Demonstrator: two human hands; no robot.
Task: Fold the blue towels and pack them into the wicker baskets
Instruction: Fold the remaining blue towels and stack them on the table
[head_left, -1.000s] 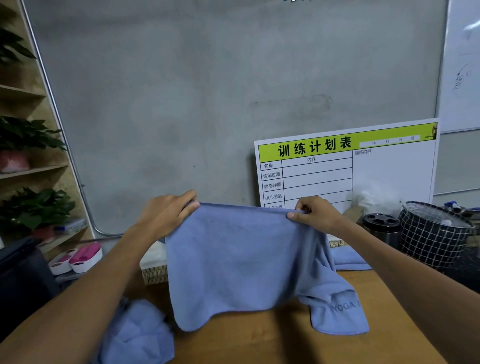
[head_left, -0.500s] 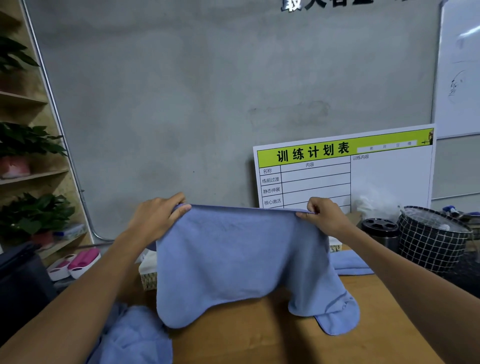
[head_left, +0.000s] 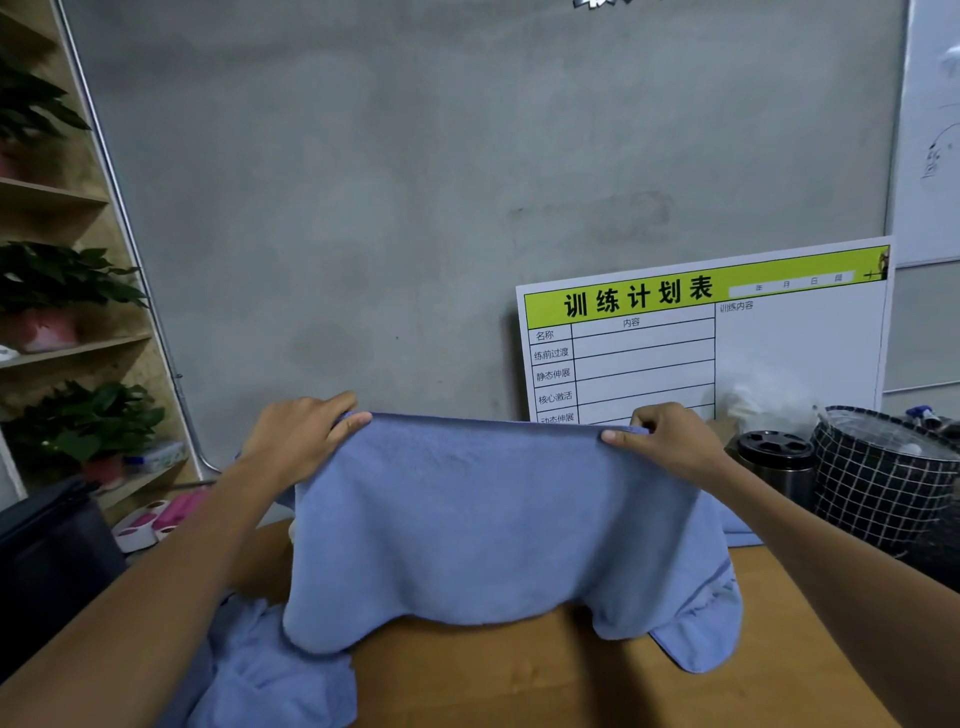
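Left hand: fingers curled over top edge of towel, pinching left corner. Right hand: thumb and curled fingers pinching same top edge at right corner. Towel held up taut between both hands, above table; hanging doubled, bottom hem sagging onto tabletop, right lower flap trailing on the wood. Second towel crumpled on table at lower left, touching held towel's lower left corner. Strip of third blue cloth visible flat on table behind right forearm. Baskets hidden behind held towel; position cannot be told.

Behind right hand: white chart board with green header, leaning against grey wall. Right of it: dark cylindrical holder, then black grid-pattern bin just beside. Far left: wooden shelf with potted plants; pink-and-white item below, near dark object at left edge.
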